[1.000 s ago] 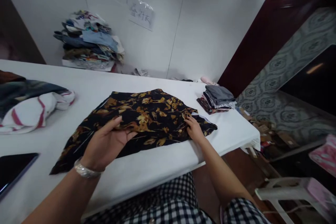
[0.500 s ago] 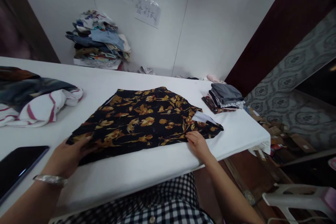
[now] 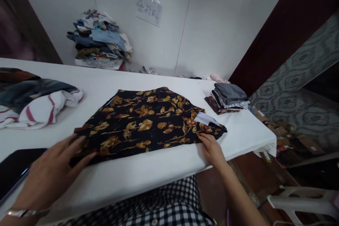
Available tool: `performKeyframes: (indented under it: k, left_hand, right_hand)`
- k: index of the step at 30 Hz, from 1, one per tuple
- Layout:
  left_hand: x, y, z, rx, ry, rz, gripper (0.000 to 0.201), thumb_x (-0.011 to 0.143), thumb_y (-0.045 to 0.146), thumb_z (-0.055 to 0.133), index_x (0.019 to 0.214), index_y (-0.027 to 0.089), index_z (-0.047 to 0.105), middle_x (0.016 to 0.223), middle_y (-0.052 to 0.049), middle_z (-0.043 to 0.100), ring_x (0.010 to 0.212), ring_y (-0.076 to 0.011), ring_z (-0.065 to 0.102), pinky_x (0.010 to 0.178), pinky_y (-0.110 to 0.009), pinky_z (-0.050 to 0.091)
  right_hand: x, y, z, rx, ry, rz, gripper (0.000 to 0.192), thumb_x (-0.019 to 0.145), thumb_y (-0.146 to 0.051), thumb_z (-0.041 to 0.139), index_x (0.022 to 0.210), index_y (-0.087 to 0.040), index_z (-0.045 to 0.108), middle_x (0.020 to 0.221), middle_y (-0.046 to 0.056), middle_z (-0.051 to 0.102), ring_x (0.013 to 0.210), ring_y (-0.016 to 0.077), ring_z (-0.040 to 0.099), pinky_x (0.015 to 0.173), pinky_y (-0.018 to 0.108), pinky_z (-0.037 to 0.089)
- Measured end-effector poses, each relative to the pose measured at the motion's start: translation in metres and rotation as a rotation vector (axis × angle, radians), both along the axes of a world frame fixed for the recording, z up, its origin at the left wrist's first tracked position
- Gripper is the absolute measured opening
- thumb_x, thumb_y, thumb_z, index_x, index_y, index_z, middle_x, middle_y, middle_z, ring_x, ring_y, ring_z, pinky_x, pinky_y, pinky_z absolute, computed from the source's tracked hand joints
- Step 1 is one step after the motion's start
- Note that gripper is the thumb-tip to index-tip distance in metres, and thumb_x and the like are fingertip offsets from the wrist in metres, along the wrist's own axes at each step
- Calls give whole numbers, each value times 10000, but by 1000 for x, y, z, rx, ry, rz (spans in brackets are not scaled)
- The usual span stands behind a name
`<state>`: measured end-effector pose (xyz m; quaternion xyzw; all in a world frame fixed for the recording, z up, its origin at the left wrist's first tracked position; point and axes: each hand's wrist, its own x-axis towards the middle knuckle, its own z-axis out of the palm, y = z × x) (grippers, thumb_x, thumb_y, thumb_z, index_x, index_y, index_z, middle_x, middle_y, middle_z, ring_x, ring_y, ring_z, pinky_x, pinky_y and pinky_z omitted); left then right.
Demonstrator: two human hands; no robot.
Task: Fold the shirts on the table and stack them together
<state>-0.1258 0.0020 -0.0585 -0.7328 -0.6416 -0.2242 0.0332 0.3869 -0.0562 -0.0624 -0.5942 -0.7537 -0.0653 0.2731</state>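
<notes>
A black shirt with a mustard-brown floral print (image 3: pixel 148 123) lies partly folded on the white-covered table in front of me. A pale patch of cloth shows near its collar end on the right. My left hand (image 3: pixel 53 169), slightly blurred, is at the shirt's near left corner; its fingers are apart, and the fingertips reach over the fabric. At the near edge towards the collar, the fingers of my right hand (image 3: pixel 212 148) are curled together on the cloth; its thumb is hidden. A phone (image 3: pixel 16 166) lies beside and partly behind my left hand.
A heap of loose clothes (image 3: pixel 47 102) lies at the left of the table (image 3: pixel 164 159). Folded clothes (image 3: pixel 229 97) are stacked at the right end. Against the wall stands a tall clothes pile (image 3: pixel 103 40). A plastic stool (image 3: pixel 302 201) is at the lower right.
My left hand has drawn back to the left and its fingers have spread. My right hand has slid right along the shirt's near edge towards the collar. The shirt's left corner has shifted slightly.
</notes>
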Motion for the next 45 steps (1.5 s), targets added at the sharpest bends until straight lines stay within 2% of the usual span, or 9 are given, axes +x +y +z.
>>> performKeyframes:
  k: [3,9,13,18,25,30,34,40,45]
  left_hand:
    - [-12,1,-22,-106,111,-207,648,751,626,434,1178,176,622,1340,-114,542,1233,-307,486,1036,-448,391]
    - [-25,11,-35,-145,97,-252,485,779,503,452,1129,232,652,1287,-47,600,1206,-278,523,1049,-449,397]
    - [-24,13,-30,-119,81,-257,388,827,372,386,1095,284,653,1253,-14,622,1148,-256,569,1038,-465,414]
    - [-19,6,-20,-100,12,-215,367,793,356,411,1025,285,686,1211,-28,647,1105,-265,599,1027,-454,437]
    - [18,18,19,-90,-115,-192,553,794,634,439,1038,211,699,1223,-99,636,1155,-282,567,1047,-436,411]
    - [36,43,-2,-47,75,-201,591,829,608,414,1209,208,625,1371,-125,518,1284,-306,452,1050,-492,371]
    - [39,45,-20,-79,209,-195,559,871,519,381,1304,208,548,1414,-122,461,1309,-294,424,1054,-522,338]
    - [37,41,-26,-45,235,-162,537,872,517,403,1324,255,526,1439,-82,435,1320,-277,412,1068,-495,320]
    - [35,39,-25,3,248,-187,540,864,538,431,1338,292,506,1437,-56,445,1298,-268,442,1059,-462,342]
  right_hand:
    - [16,-8,1,67,-3,-43,413,809,-76,445,1164,-177,630,1225,124,605,1151,256,526,970,466,477]
    - [24,-9,19,267,78,-161,359,890,-215,492,1241,-223,564,1259,122,579,1184,256,516,981,477,455]
    - [18,1,25,186,0,-139,422,902,-290,497,1319,-227,504,1411,123,467,1325,293,392,1033,518,383]
    - [18,9,8,-132,-132,-90,254,882,-277,521,1078,-226,674,1145,113,676,1089,286,608,926,496,443]
    - [8,31,25,41,9,-1,249,897,-272,494,1049,-212,682,1054,98,707,1025,257,636,912,435,468]
    - [-12,104,56,-41,181,95,269,895,-306,473,1007,-212,700,1020,71,718,963,230,656,866,374,502]
    - [-26,194,66,-232,265,-23,318,898,-350,448,1043,-223,700,1070,32,713,1017,208,640,906,323,474]
    - [-47,312,62,-454,145,-174,384,920,-377,423,1059,-149,698,1072,98,705,1019,216,629,875,277,439]
    - [-62,361,52,-566,34,-227,489,878,-501,477,1020,-93,707,1039,168,700,954,249,648,780,280,448]
